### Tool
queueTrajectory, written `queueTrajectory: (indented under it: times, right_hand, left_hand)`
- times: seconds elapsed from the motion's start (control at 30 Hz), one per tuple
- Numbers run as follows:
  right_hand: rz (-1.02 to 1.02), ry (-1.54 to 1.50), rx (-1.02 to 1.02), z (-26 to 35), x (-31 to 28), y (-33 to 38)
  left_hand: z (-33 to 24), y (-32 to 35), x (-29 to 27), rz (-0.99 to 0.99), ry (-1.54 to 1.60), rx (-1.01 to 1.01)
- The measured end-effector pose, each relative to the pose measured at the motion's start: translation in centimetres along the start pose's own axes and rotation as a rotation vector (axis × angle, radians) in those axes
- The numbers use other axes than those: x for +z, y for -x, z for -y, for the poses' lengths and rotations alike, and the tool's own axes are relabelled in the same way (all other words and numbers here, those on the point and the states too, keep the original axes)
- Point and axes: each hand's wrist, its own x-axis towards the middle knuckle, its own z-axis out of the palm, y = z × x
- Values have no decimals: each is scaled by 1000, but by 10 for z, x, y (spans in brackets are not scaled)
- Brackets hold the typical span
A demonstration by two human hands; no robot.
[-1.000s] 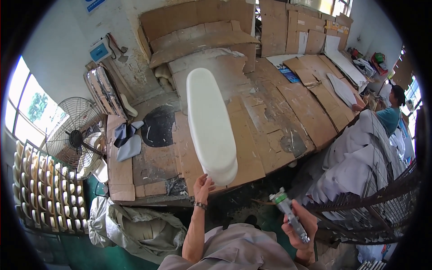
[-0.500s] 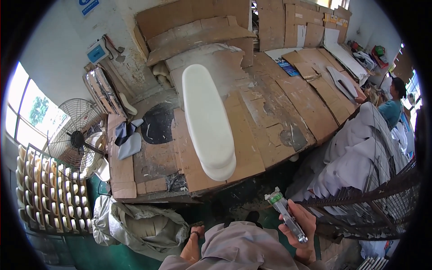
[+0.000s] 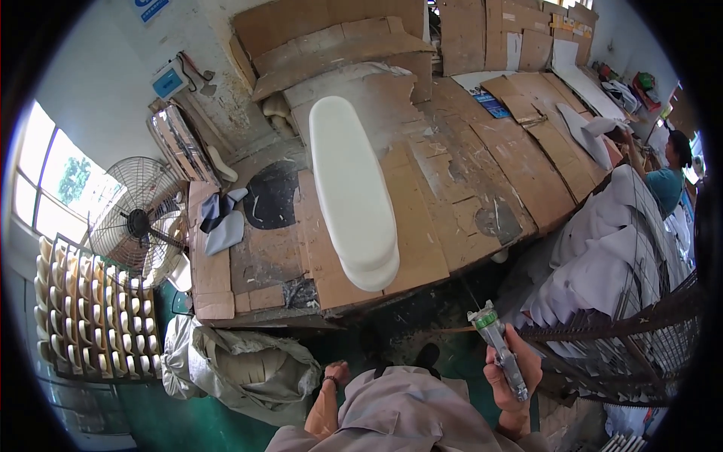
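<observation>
My right hand, at the lower right, is wrapped around a metal spray gun with a green part near its top. The gun is held upright off the front edge of the bench. Low beside my body hangs my left hand, fingers curled in, with nothing seen in them. In front of me a long cream foam pad, rounded at both ends and thicker at the near one, lies lengthwise on the cardboard-covered bench. Neither hand touches the pad.
At left stand a fan, a rack of pale curved pieces and a bulging sack. Grey cloth scraps lie on the bench's left. A wire cart carries white sheets at right. Another person works beyond.
My right hand and the spray gun have shifted right and slightly up. My left hand has come up a little. The other person now lifts a pale sheet. The view has shifted slightly.
</observation>
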Motion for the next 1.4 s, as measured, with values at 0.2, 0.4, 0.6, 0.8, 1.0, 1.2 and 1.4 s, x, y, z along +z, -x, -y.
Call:
queueTrajectory:
  times: [0.2,0.4,0.6,0.8,1.0,1.2,1.4]
  right_hand:
    - [62,78,-17,3,-22,14]
    - [52,119,-6,-7,-34,27]
    - [191,98,-6,-8,-43,29]
    - [274,77,-68,-13,-55,35]
    - [281,110,-26,-17,-60,39]
    - [354,22,-17,-21,-63,42]
    - [310,50,76,-24,-69,49]
  left_hand:
    - [-41,20,18,43,-42,24]
    - [-29,22,23,36,-75,7]
    - [-10,27,28,-7,-118,-4]
    - [-13,33,42,-18,-119,-11]
    - [-30,31,47,25,-117,71]
    - [-74,38,60,91,54,258]
    - [-158,88,94,202,342,485]
